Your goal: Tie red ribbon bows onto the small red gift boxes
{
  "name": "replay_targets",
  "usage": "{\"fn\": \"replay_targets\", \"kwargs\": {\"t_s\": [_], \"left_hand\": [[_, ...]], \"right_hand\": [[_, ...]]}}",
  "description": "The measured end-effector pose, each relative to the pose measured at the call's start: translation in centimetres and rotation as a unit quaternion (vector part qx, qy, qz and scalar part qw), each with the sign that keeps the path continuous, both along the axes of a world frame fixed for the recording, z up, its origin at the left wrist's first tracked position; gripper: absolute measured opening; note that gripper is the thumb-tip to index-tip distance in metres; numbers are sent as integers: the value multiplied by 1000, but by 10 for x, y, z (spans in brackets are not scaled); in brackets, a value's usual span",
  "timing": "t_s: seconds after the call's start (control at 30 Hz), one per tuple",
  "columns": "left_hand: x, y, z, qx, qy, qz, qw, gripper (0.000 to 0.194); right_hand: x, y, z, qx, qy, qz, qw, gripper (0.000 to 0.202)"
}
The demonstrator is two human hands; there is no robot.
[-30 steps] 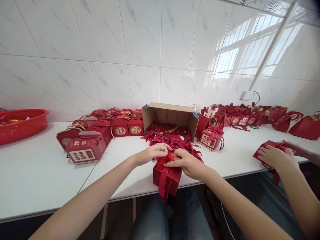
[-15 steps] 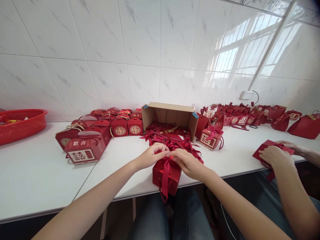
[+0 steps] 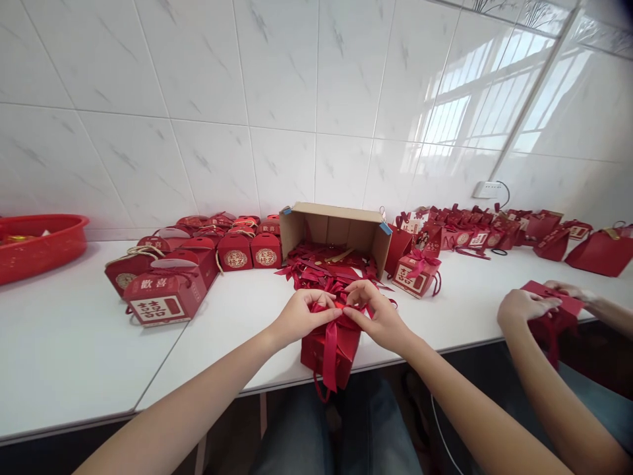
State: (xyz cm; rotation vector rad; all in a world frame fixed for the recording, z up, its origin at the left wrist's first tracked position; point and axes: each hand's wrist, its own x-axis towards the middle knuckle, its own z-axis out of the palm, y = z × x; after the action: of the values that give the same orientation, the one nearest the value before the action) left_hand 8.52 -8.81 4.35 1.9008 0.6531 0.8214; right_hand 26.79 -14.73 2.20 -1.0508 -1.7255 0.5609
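A small red gift box [image 3: 330, 349] sits at the front edge of the white desk [image 3: 74, 356], directly below both hands, with a red ribbon [image 3: 330, 343] hanging down its front face. The left hand [image 3: 299, 315] and the right hand [image 3: 378, 315] meet over the top of the box, fingers pinched closed on the ribbon from either side, almost touching each other. Just behind them lies a heap of loose red ribbons spilling from an open cardboard box [image 3: 336, 227]. To the right, another person's hands [image 3: 524, 307] hold a second red box at the desk edge, well apart.
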Motion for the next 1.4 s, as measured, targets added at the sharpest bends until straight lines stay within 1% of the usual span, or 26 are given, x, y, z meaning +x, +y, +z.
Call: {"fn": "replay_targets", "kwargs": {"t_s": [0.17, 0.3, 0.4, 0.6, 0.83, 0.93, 1.07, 1.2, 1.4], "left_hand": [[-1, 1, -4, -12, -16, 2, 1000, 40], [-2, 0, -5, -21, -8, 1, 1000, 38], [-3, 0, -5, -21, 6, -7, 1000, 35], [-6, 2, -3, -5, 28, -35, 999, 23], [1, 2, -4, -28, 4, 15, 999, 37], [3, 0, -6, -34, -6, 5, 999, 39], [2, -2, -8, -32, -5, 0, 999, 36], [0, -2, -9, -16, 2, -1, 1000, 35], [0, -3, -9, -20, -3, -6, 1000, 38]], "right_hand": [[-4, 8, -2, -61, 91, -22, 994, 28], [-1, 11, -1, -87, 131, -39, 987, 31], [2, 13, 1, -102, 151, -39, 983, 33], [3, 11, 3, -84, 152, -16, 985, 29], [7, 9, 10, -93, 172, -2, 981, 29], [8, 10, 10, -106, 185, -6, 977, 31], [10, 12, 5, -127, 194, -9, 973, 36], [11, 14, 4, -116, 202, -12, 972, 38], [13, 13, 4, -102, 188, -17, 977, 41]]}}
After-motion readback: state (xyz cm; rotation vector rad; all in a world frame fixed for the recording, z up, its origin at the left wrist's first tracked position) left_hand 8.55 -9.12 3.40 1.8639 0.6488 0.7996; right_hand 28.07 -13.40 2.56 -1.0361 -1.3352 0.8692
